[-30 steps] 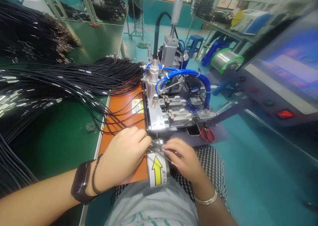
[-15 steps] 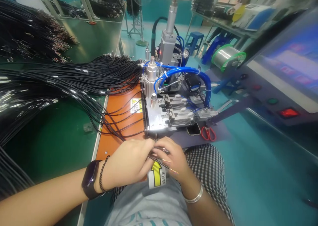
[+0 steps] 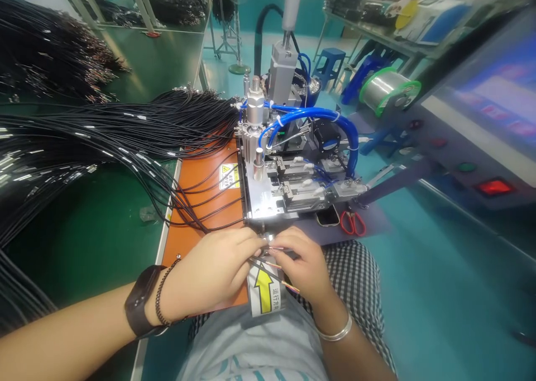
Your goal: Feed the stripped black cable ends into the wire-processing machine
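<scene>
My left hand (image 3: 213, 269) is closed around a few thin black cables (image 3: 270, 276), their stripped ends poking out to the right with copper-coloured and reddish inner wires. The fingers of my right hand (image 3: 307, 266) are pinched on the inner wires (image 3: 276, 248) at the end of one cable, close to my left fingertips. Just beyond both hands is the front of a metal machine fixture (image 3: 262, 202). Below the cable ends a white label with a yellow arrow (image 3: 263, 294) shows. Several black cables lie across the orange plate (image 3: 196, 174) into the fixture's left side.
A thick bundle of black cables (image 3: 125, 124) spreads over the left side. Right of the fixture lie a phone (image 3: 328, 216) and red-handled scissors (image 3: 353, 223). A control panel (image 3: 469, 146) stands at the right, near a green-rimmed wire spool (image 3: 387, 90). Blue air hoses (image 3: 318, 114) arch above the fixture.
My right hand has shifted slightly right, drawing apart from my left, and its fingers now pinch one cable's wires. The tall cylinder's upper part at the back of the machine has risen.
</scene>
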{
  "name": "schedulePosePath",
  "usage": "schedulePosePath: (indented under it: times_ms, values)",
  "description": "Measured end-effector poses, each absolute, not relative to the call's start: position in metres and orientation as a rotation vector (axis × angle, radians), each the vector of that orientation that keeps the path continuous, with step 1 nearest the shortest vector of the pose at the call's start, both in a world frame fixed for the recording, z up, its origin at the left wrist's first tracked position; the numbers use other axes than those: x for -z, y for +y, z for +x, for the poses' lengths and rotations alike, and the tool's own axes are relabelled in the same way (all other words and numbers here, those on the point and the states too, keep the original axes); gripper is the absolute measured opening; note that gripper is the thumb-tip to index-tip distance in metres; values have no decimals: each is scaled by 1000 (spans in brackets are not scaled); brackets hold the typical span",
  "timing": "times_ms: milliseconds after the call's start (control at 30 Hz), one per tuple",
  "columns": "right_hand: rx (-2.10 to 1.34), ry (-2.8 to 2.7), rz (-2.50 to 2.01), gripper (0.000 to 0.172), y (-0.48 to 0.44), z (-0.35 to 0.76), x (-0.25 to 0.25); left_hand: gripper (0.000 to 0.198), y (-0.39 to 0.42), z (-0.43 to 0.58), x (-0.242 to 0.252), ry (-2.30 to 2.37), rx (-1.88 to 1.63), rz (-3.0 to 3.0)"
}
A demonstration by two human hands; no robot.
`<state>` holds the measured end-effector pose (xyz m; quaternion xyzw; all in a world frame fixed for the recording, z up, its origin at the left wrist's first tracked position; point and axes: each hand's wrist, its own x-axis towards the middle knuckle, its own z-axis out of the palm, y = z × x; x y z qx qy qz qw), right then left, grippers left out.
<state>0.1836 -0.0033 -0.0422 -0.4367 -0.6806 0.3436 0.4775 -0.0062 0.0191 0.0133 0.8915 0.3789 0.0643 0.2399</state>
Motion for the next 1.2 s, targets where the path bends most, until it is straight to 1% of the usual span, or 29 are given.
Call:
schedulePosePath:
  times_ms: [167, 333, 433, 567, 667, 733, 800, 1067, 1200]
  values:
    - [-810, -1648, -1127, 11, -6, 182, 40, 25, 21, -10, -12, 1145, -246, 2242]
    - [-714, -1582, -1227, 13, -13, 181, 37, 20, 22, -12, -5, 1226, -390, 2197]
    - [-740, -1583, -1206, 12, -15, 179, 36, 15, 21, -12, -5, 1249, -430, 2191]
    - [-850, -1756, -1092, 13, -14, 175, 37, 15, 20, -12, -5, 1267, -444, 2215]
    - [-902, -1622, -1241, 10, -13, 173, 37, 14, 19, -12, -4, 1266, -427, 2237]
    - [-889, -1467, -1337, 10, -13, 173, 35, 13, 19, -11, -4, 1262, -408, 2246]
    - [-872, -1431, -1351, 9, -15, 173, 32, 11, 18, -11, -3, 1263, -404, 2258]
    - [-876, -1615, -1229, 12, -16, 171, 26, 10, 16, -9, -3, 1249, -392, 2373]
    - [-831, -1659, -1196, 14, -11, 175, 28, 12, 16, -10, 1, 1158, -370, 2603]
